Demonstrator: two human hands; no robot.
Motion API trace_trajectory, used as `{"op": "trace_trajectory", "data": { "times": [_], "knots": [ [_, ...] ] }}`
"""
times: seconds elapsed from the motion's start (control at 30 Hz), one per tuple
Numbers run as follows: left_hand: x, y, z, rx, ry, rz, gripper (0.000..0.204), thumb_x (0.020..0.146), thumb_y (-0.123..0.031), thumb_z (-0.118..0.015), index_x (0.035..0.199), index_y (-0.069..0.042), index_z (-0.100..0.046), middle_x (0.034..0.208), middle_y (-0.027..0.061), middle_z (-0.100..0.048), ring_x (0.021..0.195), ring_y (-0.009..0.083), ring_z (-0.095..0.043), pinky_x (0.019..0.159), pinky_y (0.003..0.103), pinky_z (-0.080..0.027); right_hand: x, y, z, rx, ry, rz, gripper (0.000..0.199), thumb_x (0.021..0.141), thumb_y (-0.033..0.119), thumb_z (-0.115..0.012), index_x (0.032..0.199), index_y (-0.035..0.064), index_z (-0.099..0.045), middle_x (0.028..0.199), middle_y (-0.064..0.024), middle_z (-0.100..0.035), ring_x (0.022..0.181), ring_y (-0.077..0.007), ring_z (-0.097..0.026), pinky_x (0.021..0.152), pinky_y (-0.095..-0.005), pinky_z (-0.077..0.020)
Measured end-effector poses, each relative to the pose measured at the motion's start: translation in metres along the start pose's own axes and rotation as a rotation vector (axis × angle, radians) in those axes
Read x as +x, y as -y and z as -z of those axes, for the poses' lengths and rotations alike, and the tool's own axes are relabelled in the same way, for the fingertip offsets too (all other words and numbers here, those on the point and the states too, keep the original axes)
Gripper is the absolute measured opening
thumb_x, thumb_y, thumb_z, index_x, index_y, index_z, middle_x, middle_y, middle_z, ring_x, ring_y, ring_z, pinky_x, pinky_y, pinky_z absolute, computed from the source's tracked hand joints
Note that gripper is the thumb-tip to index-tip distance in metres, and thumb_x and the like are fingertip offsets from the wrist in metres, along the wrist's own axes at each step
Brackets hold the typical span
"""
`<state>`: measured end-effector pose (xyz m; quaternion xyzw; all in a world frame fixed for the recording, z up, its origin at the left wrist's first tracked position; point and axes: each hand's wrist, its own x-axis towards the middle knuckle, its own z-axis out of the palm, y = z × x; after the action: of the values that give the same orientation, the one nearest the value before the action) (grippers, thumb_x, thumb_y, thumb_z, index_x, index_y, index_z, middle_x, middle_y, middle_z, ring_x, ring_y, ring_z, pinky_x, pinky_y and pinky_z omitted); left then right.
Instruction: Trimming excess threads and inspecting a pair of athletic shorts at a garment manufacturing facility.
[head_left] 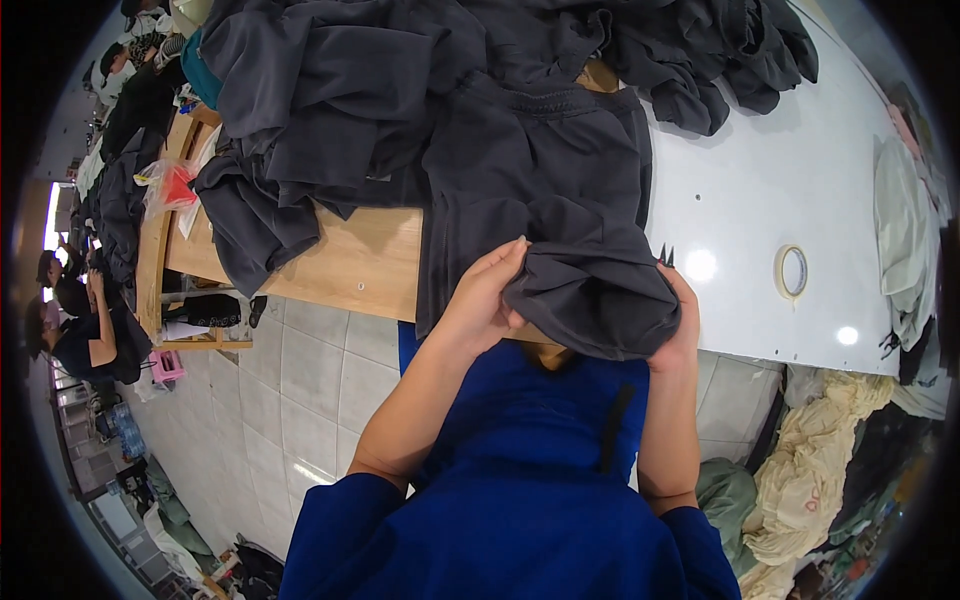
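A pair of dark grey shorts point(560, 170) lies before me, its gathered elastic waistband at the far end. The near leg opening is lifted off the table and spread between my hands. My left hand point(490, 300) pinches the hem on its left side, thumb on top. My right hand point(680, 325) grips the hem's right side, its fingers partly hidden by the cloth. Two dark pointed tips point(666, 257), like those of thread snips, stick up beside my right fingers; the rest of that tool is hidden.
More dark grey garments point(330, 90) are heaped across the far side. A tape roll point(791, 272) lies on the white tabletop point(730, 220), which adjoins a wooden table point(370, 250). Cream cloth point(810, 480) is piled at lower right. People point(85, 320) sit at far left.
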<state>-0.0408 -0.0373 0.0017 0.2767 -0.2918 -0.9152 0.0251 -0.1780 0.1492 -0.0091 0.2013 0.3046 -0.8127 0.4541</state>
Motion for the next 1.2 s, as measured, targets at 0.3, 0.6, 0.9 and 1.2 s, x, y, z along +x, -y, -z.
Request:
{"op": "trace_trajectory", "data": {
  "times": [0.3,0.6,0.9,1.2],
  "knots": [
    [-0.01,0.0,-0.009,0.119,0.061,-0.012,0.028,0.101,-0.027,-0.037,0.096,-0.005,-0.054,0.051,-0.0036,-0.039,0.038,0.0065,-0.039,0.04,0.018,-0.037,-0.004,0.004,-0.001,0.016,0.028,0.005,0.025,0.089,0.014,-0.049,0.103,-0.003,-0.06,0.098,-0.0157,-0.066,0.087,-0.0231,-0.066,0.079,-0.0336,-0.0544],
    [-0.031,0.008,0.008,0.566,0.178,0.042,0.021,0.099,-0.024,-0.043,0.096,-0.006,-0.053,0.073,-0.0007,-0.055,0.06,0.0058,-0.057,0.055,0.019,-0.046,-0.023,0.008,0.009,-0.279,0.25,0.108,0.03,0.09,0.015,-0.047,0.111,-0.006,-0.055,0.092,-0.0118,-0.065,0.082,-0.0187,-0.065,0.075,-0.0274,-0.0517],
    [-0.017,-0.025,0.071,0.517,-0.715,-0.706,0.041,0.096,-0.024,-0.049,0.131,-0.004,-0.043,0.122,0.0096,-0.053,0.112,0.0149,-0.05,0.094,0.027,-0.039,-0.003,0.017,0.007,-0.829,-0.238,0.341,0.047,0.096,0.035,-0.046,0.13,0.0025,-0.048,0.123,-0.0116,-0.056,0.1,-0.0186,-0.057,0.078,-0.0311,-0.0491],
    [0.032,0.05,0.014,0.749,-0.023,-0.401,0.058,0.084,-0.028,-0.068,0.126,0.003,-0.043,0.12,0.0145,-0.055,0.112,0.0224,-0.052,0.095,0.033,-0.041,0.018,-0.038,0.02,-0.836,-0.012,0.083,0.026,0.094,0.028,-0.055,0.106,0.0045,-0.057,0.074,0.0028,-0.054,0.058,-0.0066,-0.046,0.052,-0.0207,-0.0369]
  ]
}}
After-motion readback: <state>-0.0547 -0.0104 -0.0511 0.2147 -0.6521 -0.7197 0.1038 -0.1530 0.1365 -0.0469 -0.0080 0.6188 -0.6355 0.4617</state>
